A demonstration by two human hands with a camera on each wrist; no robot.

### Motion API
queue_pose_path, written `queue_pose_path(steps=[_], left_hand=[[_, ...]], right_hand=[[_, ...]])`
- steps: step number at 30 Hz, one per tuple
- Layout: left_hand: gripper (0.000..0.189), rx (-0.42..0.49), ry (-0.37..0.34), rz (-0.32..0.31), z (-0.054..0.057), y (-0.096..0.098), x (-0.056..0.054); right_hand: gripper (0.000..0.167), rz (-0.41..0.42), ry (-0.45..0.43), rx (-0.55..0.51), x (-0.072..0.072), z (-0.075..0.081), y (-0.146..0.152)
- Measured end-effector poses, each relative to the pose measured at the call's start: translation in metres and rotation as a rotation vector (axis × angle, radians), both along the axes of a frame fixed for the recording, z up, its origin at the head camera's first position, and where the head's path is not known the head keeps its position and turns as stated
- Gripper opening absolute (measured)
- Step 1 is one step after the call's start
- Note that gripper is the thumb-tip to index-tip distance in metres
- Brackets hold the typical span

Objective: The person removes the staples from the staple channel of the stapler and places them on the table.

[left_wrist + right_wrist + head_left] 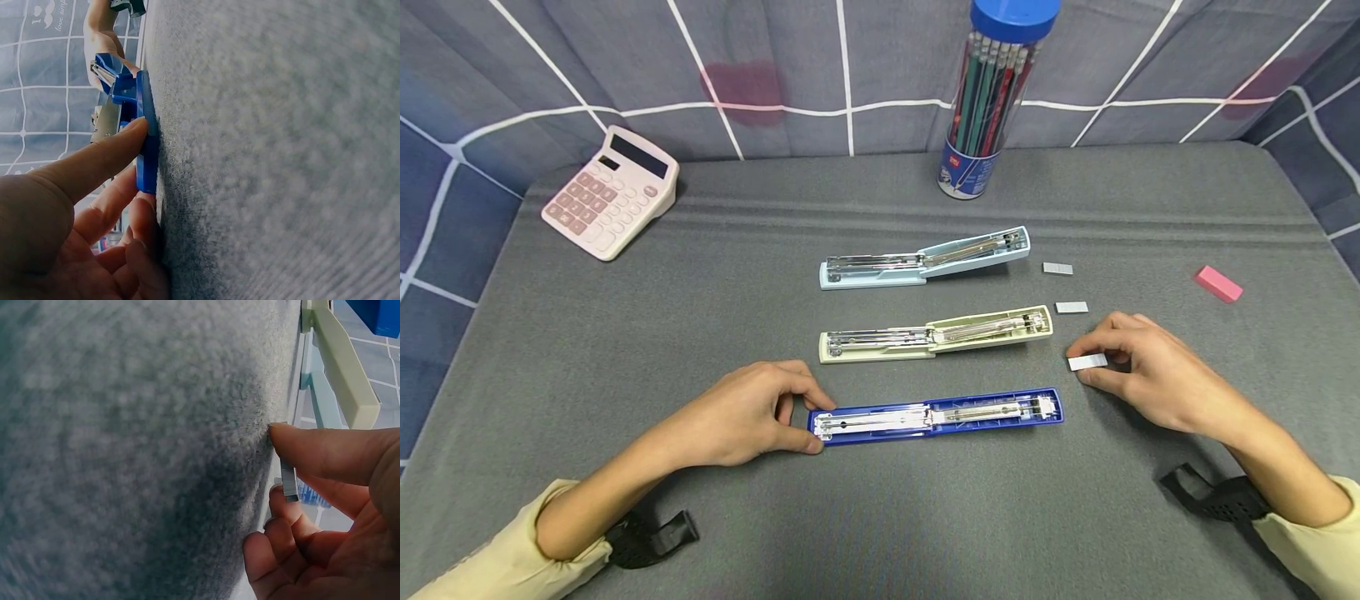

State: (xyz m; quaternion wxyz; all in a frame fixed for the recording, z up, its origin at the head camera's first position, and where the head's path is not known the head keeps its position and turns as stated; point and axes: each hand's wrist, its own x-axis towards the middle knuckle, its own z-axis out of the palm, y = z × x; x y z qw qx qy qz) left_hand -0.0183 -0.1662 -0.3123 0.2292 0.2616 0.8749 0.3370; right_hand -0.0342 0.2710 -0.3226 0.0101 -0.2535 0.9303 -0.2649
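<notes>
My left hand (752,414) pinches the left end of a dark blue stapler (880,421), which lies opened out flat with its metal magazine showing. In the left wrist view the thumb presses the edge of its blue base (147,164). Off the stapler's right end, my right hand (1150,375) holds a strip of staples (1087,362) between thumb and fingers. That strip (289,478) hangs at the fingertips close to the cloth in the right wrist view. Behind the blue one lie a pale green stapler (880,340) and a light blue stapler (874,271), both opened out.
Two more staple strips, one nearer (1071,307) and one farther (1057,268), lie right of the rear staplers. A pink eraser (1219,284) is at the right. A pink calculator (612,193) sits back left, and a tube of pencils (988,100) stands at the back.
</notes>
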Motion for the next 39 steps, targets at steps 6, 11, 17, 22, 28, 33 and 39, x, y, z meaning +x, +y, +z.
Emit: queue_pose_path(steps=[6, 11, 17, 22, 28, 33, 39], left_hand=[[0.029, 0.0, 0.0, -0.001, -0.0001, 0.0002, -0.0003], [0.029, 0.001, -0.004, 0.002, -0.0002, -0.0002, -0.0002], [0.029, 0.001, -0.006, 0.0, -0.0001, 0.0, -0.0006], [0.029, 0.0, 0.0, -0.002, -0.0001, -0.0001, -0.0009], [0.029, 0.001, 0.01, -0.002, -0.0008, 0.0001, -0.0014], [0.029, -0.002, 0.018, 0.001, -0.001, 0.0007, -0.0013], [0.029, -0.008, 0.024, -0.001, -0.0005, -0.0004, -0.0006]], right_hand=[[0.032, 0.01, 0.002, 0.008, 0.0, 0.0005, -0.0004], [0.034, 0.027, 0.02, 0.032, 0.0001, 0.0013, -0.0002], [0.039, 0.019, 0.034, 0.054, 0.0008, 0.0015, 0.0014], [0.032, 0.002, 0.04, 0.056, -0.0001, 0.0022, 0.0011], [0.029, -0.023, 0.038, 0.083, 0.0, 0.004, 0.0014], [0.03, -0.029, 0.044, 0.099, -0.0001, 0.0046, 0.0013], [0.03, -0.026, 0.048, 0.106, -0.0006, 0.0045, 0.0006]])
